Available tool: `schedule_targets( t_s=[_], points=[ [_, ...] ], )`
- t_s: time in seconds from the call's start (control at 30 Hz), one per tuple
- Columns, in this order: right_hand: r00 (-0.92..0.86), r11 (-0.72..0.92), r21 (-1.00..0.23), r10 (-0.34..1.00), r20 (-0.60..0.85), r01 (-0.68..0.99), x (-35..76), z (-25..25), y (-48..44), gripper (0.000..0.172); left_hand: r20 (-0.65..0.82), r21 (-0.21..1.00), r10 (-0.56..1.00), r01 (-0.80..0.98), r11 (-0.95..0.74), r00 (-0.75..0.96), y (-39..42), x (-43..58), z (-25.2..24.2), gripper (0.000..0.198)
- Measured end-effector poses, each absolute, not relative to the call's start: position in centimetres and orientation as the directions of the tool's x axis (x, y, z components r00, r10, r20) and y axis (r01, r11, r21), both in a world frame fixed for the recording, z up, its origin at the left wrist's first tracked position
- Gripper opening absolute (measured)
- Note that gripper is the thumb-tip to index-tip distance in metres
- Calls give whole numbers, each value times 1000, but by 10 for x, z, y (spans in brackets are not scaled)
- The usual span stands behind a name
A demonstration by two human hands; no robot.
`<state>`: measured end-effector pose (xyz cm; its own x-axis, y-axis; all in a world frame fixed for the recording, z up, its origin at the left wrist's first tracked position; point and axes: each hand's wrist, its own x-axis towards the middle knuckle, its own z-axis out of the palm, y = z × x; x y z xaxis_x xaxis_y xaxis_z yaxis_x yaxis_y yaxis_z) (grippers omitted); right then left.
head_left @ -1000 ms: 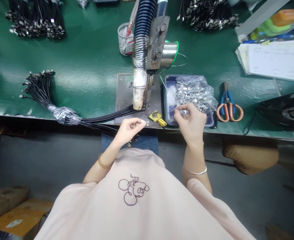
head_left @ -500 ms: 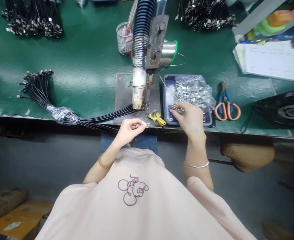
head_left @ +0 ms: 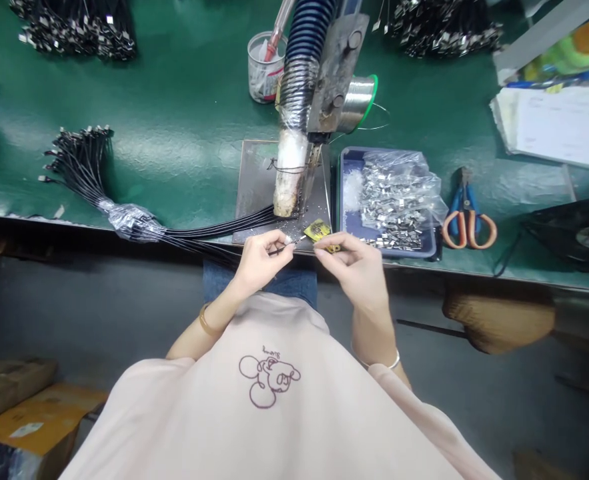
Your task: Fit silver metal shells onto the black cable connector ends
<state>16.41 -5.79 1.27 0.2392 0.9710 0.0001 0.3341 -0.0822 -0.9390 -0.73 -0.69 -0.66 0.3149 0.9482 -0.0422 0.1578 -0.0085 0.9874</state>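
My left hand (head_left: 260, 258) is closed in a pinch on the end of a thin black cable (head_left: 288, 244), at the front edge of the green bench. The cable runs back into a bundle of black cables (head_left: 134, 223) wrapped in clear film. My right hand (head_left: 353, 261) is closed, fingertips pinched on something small I cannot make out, just right of the cable tip and below a small yellow fixture (head_left: 318, 231). A blue tray (head_left: 347, 193) holding a clear bag of small metal shells (head_left: 391, 200) lies right of both hands.
A grey metal plate (head_left: 257, 180) carries a soldering stand with a blue ribbed hose (head_left: 307, 40) and a solder spool (head_left: 357, 97). Orange-handled cutters (head_left: 467, 217) lie right of the tray. A plastic cup (head_left: 264, 63), papers (head_left: 554, 123) and more cable piles (head_left: 74, 30) sit further back.
My right hand has left the blue tray and moved left to meet the cable tip. My left hand has stayed at the bench edge, holding the cable.
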Motion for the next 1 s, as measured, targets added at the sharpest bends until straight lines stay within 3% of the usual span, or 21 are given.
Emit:
schedule_targets(
  t_s=[0.23,0.5,1.0],
  points=[
    [246,-7,-922,965,96,386,142,1,-52,20,29,970,952,223,-101,305,-12,-5,1,16],
    [262,-39,-939,964,55,341,141,-2,-50,28,174,919,932,288,-270,317,-13,-4,2,19],
    [252,-61,-954,968,16,294,139,3,-50,32,190,919,928,275,-283,321,-14,-5,0,18]
  ],
)
